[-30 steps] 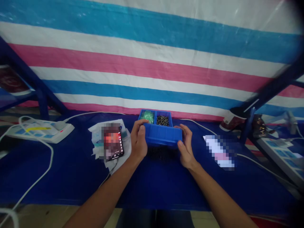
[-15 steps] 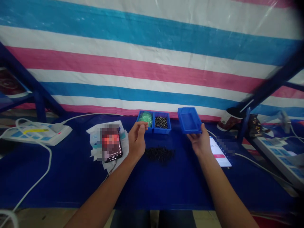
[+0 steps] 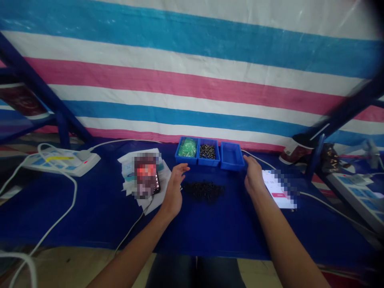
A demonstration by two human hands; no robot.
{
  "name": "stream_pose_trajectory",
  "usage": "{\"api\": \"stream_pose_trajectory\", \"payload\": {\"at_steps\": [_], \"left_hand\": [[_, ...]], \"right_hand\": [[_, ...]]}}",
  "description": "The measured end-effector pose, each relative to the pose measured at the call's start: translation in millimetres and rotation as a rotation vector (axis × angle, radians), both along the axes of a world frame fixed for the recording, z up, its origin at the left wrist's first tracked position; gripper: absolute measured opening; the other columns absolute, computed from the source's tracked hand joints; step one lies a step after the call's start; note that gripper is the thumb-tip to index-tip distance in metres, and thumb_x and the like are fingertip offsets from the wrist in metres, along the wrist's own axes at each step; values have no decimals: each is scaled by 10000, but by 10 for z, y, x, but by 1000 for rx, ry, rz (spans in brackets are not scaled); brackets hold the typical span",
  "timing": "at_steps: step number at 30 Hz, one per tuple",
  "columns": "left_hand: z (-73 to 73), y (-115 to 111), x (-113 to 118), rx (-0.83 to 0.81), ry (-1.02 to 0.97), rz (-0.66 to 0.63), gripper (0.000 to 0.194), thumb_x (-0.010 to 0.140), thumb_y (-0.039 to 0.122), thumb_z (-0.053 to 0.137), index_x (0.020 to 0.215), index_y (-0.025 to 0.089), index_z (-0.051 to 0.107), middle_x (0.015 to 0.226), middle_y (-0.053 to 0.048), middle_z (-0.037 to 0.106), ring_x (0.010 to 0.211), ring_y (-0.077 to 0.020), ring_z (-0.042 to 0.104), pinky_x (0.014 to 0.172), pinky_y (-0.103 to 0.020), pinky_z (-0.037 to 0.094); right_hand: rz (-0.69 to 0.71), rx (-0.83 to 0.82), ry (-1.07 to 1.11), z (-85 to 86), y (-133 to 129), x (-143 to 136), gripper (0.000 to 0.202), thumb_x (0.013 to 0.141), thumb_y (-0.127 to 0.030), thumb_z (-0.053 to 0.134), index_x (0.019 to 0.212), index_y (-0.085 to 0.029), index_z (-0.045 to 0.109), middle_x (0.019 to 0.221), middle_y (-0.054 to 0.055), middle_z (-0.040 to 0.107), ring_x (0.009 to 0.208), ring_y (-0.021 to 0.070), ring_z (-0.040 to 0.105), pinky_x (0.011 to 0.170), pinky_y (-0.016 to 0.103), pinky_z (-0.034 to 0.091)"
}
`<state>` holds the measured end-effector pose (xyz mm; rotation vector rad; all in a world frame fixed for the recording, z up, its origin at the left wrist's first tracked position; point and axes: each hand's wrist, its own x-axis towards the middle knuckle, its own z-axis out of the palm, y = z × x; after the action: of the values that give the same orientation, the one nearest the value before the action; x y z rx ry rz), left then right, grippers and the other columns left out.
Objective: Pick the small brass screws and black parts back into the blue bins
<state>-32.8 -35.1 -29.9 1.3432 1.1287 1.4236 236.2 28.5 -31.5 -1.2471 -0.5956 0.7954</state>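
Observation:
My left hand hovers just left of a loose pile of small black parts, its fingers spread and nothing in them. My right hand is at the right side of an empty blue bin, fingertips at its edge and not wrapped round it. That bin lies flat on the table, at the right end of a row. In the middle stands a blue bin with small dark and brassy metal parts. The left blue bin holds green translucent pieces.
A phone lies on white packaging at left. At right, a lit phone is near a cup. Power strips with white cables stand at both sides. A striped sheet hangs behind the blue table.
The empty blue bin, tilted up in my right hand before, now rests on the table beside the other bins. My left hand has drawn back slightly from the bins, and its fingers have spread.

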Motion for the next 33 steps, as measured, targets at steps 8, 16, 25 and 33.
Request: {"api": "stream_pose_trajectory", "payload": {"at_steps": [8, 16, 25, 33], "left_hand": [[86, -49, 176, 25, 255, -66, 427, 1007, 491, 302, 1210, 216, 558, 1227, -87, 600, 1175, -211, 532, 1072, -414, 340], [58, -53, 421, 45, 209, -111, 410, 1013, 466, 303, 1116, 216, 611, 1137, -66, 641, 1130, -210, 566, 1044, -396, 381], [21, 44, 304, 46, 152, -82, 459, 1021, 473, 250, 1098, 215, 621, 1140, -65, 655, 1142, -204, 576, 1070, -410, 371], [52, 24, 553, 44, 198, -85, 436, 1018, 431, 284, 1009, 195, 650, 1029, -56, 683, 1016, -210, 619, 949, -385, 450]], "right_hand": [[127, 127, -592, 152, -680, -475, 502, 860, -399, 591, 1339, -260, 536, 1385, 77, 511, 1300, 244, 442, 1128, 468, 271], [406, -46, -450, -105, -785, -725, 387, 922, -440, 485, 1224, -248, 635, 1320, 66, 584, 1268, 237, 485, 1127, 457, 275], [295, 2, -45, -235, -693, -802, 401, 892, -504, 486, 1114, -226, 672, 1205, 62, 662, 1221, 226, 546, 1100, 428, 316], [264, -7, -20, -180, -684, -1038, 372, 888, -480, 474, 1018, -208, 692, 1047, 58, 704, 1034, 230, 623, 976, 396, 431]]}}
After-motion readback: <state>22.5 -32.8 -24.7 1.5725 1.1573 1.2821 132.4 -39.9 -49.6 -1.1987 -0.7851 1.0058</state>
